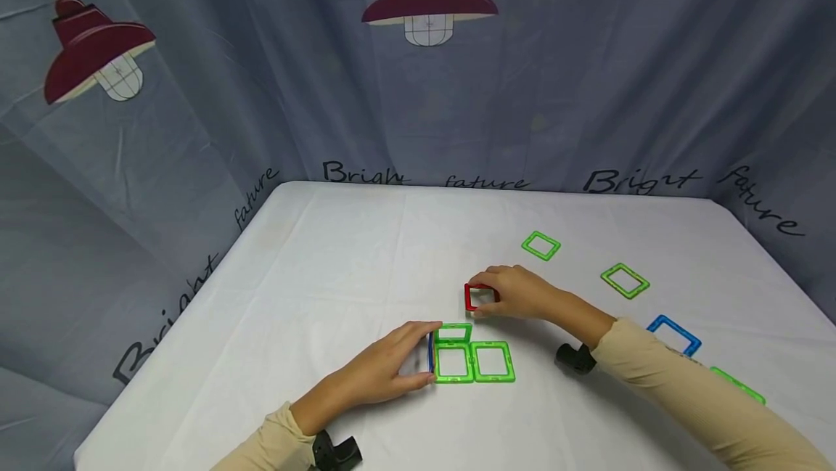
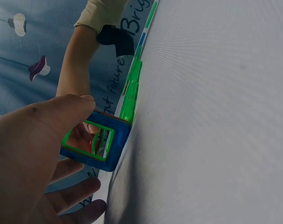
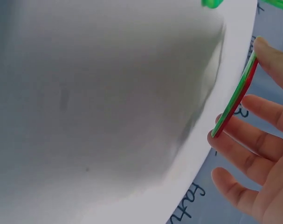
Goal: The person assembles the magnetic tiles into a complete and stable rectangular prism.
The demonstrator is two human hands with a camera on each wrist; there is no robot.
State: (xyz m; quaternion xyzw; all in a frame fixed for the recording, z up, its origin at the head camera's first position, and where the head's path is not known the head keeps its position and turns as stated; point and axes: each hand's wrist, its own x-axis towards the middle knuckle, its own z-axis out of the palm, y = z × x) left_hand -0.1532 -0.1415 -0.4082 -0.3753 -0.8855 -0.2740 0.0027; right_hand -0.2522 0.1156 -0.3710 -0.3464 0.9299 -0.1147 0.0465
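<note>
Just below the middle of the head view, the left hand [image 1: 385, 369] holds a blue square plastic frame tile [image 1: 430, 353] upright between thumb and fingers, set against the left edge of a cluster of green square plastic frame tiles [image 1: 473, 362] lying on the white tablecloth [image 1: 326, 275]. Slightly above and to the right, the right hand [image 1: 516, 291] pinches a red square plastic frame tile [image 1: 478, 297], standing it on edge on the cloth. Further right, two loose green square frames [image 1: 541, 246] [image 1: 625, 280] and another blue square frame [image 1: 674, 334] lie flat.
</note>
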